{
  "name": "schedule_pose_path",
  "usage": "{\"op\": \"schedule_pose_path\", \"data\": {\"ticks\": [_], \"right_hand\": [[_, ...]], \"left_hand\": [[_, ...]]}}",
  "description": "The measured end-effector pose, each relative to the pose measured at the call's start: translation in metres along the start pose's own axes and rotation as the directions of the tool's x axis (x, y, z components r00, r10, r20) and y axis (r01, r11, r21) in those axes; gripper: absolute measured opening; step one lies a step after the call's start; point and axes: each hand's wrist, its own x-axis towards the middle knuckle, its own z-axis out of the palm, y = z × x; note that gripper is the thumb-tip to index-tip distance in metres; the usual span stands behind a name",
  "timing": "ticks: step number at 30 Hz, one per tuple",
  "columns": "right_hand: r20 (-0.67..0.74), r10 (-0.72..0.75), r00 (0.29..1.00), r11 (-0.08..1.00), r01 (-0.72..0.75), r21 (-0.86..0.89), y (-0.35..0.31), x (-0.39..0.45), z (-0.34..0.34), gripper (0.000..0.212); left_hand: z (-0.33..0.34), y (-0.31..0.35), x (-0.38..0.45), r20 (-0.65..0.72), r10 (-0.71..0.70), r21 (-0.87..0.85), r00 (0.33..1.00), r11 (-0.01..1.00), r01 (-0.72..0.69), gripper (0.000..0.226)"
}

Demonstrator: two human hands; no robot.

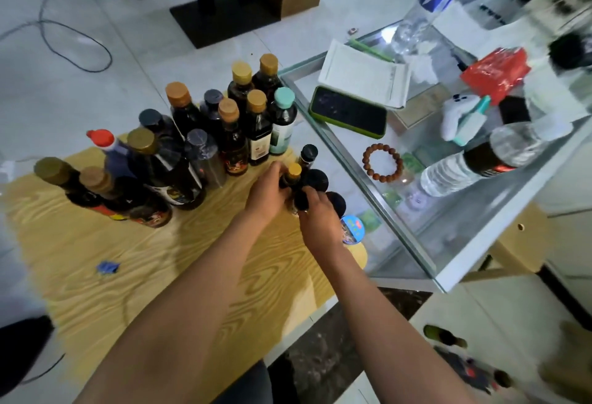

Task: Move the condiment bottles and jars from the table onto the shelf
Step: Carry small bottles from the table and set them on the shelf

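The pick-up step is judged to be in hand: two small bottles are being taken at the right edge of the wooden table (134, 275), with nothing yet lifted clear, as far as can be told. The left hand (267, 194) is curled around a small dark bottle with a gold cap (293, 173), which stands upright just to the right of the hand. The right hand (317, 214) is wrapped over a small black-capped bottle (301, 200), the fingers closed about its top; its lower part is hidden by the hand.

Taking the gold-capped bottle as the landmark, another small black-capped bottle (308, 154) stands just behind it, a round black lid (317, 179) sits just to its right, and a further black lid (336, 203) and a jar with a blue printed lid (351, 229) lie nearer the viewer on its right. The main crowd of tall dark sauce bottles (230, 122) is gathered behind and to its left, among them one with a mint-green cap (284, 97) and one with a red nozzle cap (102, 138). A glass counter (448, 227) lies to its right, bearing a phone (349, 112), a bead bracelet (382, 163) and water bottles.

The shelf cannot be identified with certainty. The next move is judged to call for a straight upward lift of both bottles, so that the close neighbours are not knocked, followed by a carry toward the shelf.
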Motion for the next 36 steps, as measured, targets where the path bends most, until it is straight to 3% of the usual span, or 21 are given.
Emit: {"op": "schedule_pose_path", "data": {"ticks": [9, 17, 20, 26, 29, 31, 36], "right_hand": [[-0.034, 0.021, 0.999, 0.995, -0.018, 0.098, 0.003, -0.017, 0.005, 0.047], [-0.100, 0.162, 0.982, 0.910, -0.110, 0.400, 0.017, -0.063, -0.013, 0.048], [-0.146, 0.175, 0.974, 0.898, -0.097, 0.429, 0.025, -0.092, -0.024, 0.047], [-0.136, 0.216, 0.967, 0.756, -0.078, 0.650, 0.035, -0.143, -0.061, 0.048], [-0.135, 0.296, 0.945, 0.584, -0.067, 0.809, 0.051, -0.178, -0.093, 0.048], [-0.167, 0.353, 0.921, 0.507, -0.038, 0.861, 0.066, -0.204, -0.117, 0.042], [-0.319, 0.437, 0.841, 0.470, 0.088, 0.878, 0.116, -0.287, -0.182, 0.038]], "left_hand": [[0.001, -0.012, -0.018, 0.085, 0.037, 0.032, 0.996, 0.999, -0.040, 0.042], [-0.001, -0.026, -0.063, 0.260, -0.004, -0.178, 0.965, 0.983, 0.052, 0.042], [-0.003, -0.014, -0.085, 0.341, 0.035, -0.210, 0.940, 0.977, 0.040, 0.045], [-0.005, 0.047, -0.132, 0.459, 0.100, -0.407, 0.883, 0.907, 0.109, 0.040], [0.003, 0.089, -0.155, 0.516, 0.140, -0.431, 0.845, 0.895, 0.115, 0.039], [0.015, 0.118, -0.171, 0.562, 0.182, -0.421, 0.807, 0.902, 0.090, 0.038], [0.066, 0.203, -0.222, 0.590, 0.326, -0.419, 0.738, 0.905, -0.065, 0.031]]}}
